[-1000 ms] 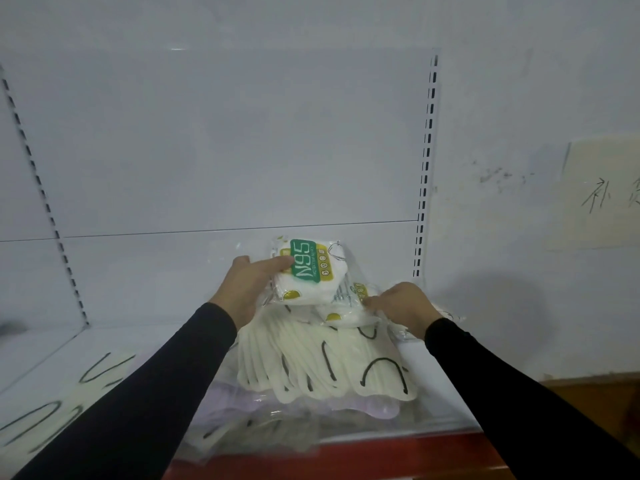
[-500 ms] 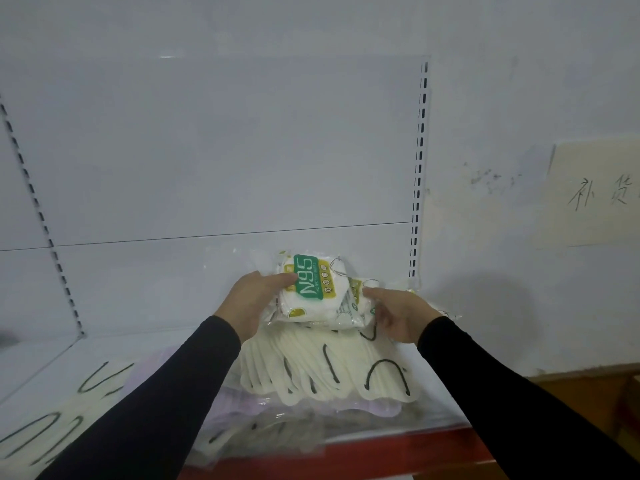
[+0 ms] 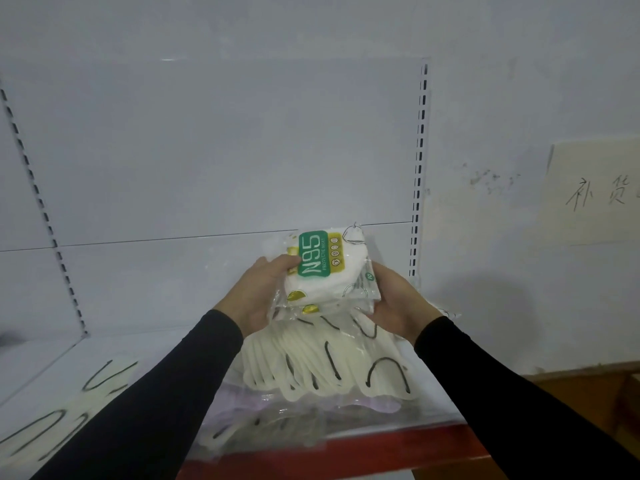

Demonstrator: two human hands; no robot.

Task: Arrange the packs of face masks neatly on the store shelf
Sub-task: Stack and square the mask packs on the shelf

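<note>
Together, left hand (image 3: 254, 296) and right hand (image 3: 398, 303) each keep a grip clamped on the clear-wrapped white N95 mask packs (image 3: 323, 271), above cream masks (image 3: 325, 365) lying on the white shelf (image 3: 429, 407).

I'm standing in a shop: a white metal display shelf (image 3: 429, 415) with a red front edge, slotted upright rails (image 3: 420, 161) on its back panel, clear-wrapped packs of white face masks (image 3: 322, 368) as stock, and a handwritten paper sign (image 3: 599, 192) on the wall.
</note>
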